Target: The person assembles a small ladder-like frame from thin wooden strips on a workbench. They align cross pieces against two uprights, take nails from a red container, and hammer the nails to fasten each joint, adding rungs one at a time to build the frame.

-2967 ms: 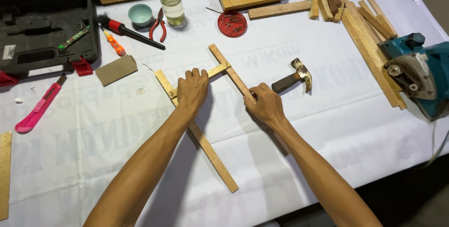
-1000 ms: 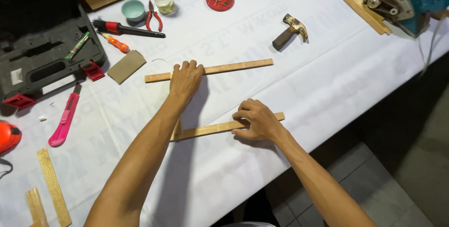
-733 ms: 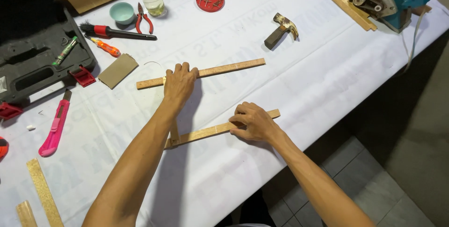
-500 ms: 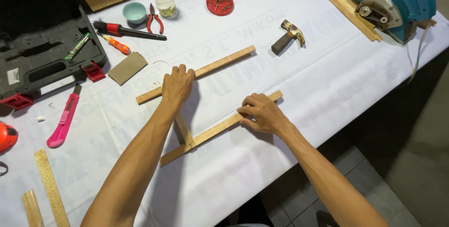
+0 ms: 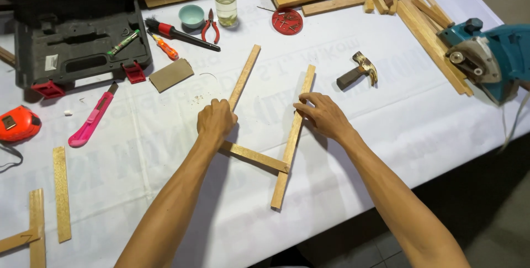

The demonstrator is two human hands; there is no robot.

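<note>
The left hand [image 5: 216, 121] rests palm-down, fingers curled, on the left wooden strip [image 5: 244, 77], pressing it to the white table cover [image 5: 386, 130]. The right hand [image 5: 324, 116] lies flat, fingers extended and not closed, with fingertips on the right wooden strip [image 5: 292, 135]. A short cross strip [image 5: 254, 156] runs from beneath the left hand to the right strip and lies over or under it near its lower end; which one is on top cannot be told.

Around the grip: beyond the right hand, a hammer [image 5: 359, 71] lies apart from the right strip. Farther right, a teal circular saw [image 5: 488, 58] sits at the table edge, touching a stack of wooden slats [image 5: 428, 28]. Left of the left hand lie a sandpaper piece [image 5: 171, 75], a pink utility knife [image 5: 91, 120], an orange tape measure [image 5: 18, 124] and loose strips [image 5: 62, 193].

Open room: bare cover lies between the two hands, and from the right hand out to the near table edge.

Containers: beyond the left strip's far end, a red round lid [image 5: 287, 20] holds small nails; a clear bottle [image 5: 225, 0] holds pale liquid in its lower part; a small teal bowl [image 5: 191, 16] shows no visible contents. An open black tool case [image 5: 83, 47] holds a green marker. Red pliers [image 5: 210, 25] and a screwdriver [image 5: 179, 33] lie beside the bowl.
</note>
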